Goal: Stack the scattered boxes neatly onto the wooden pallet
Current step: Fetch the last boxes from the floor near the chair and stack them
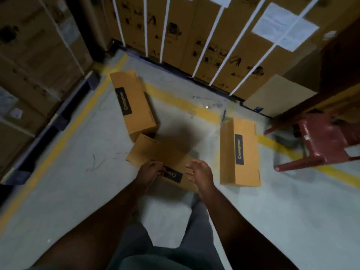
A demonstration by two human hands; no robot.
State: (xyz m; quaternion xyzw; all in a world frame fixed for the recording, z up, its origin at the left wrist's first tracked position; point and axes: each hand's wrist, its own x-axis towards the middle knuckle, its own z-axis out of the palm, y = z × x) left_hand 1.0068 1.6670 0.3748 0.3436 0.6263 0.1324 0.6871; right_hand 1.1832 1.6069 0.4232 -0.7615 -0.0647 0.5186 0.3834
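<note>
You are bent over the nearest box (165, 158), which lies aslant on the floor (292, 211) just ahead of your legs, one far corner touching or nearly touching the second box (134, 106) beyond it. Your left hand (151, 171) sits on the near left edge with its fingers curled over the cardboard, so that side looks gripped; your right hand (200, 173) hovers at the near right end with fingers spread and relaxed, not clearly touching yet. That split makes sense: a long carton like this wants a hand at each side before you lift, and the right has not closed. A third box (240, 152) lies well apart to your right, lengthways, near a tipped red chair (321, 143). All three boxes rest on the floor across the yellow floor lines (181, 102), so the stacking appears barely begun from here. No wooden pallet is plainly visible; tall strapped cartons (214, 36) wall off the far side. Blur makes the exact finger contact uncertain.
</note>
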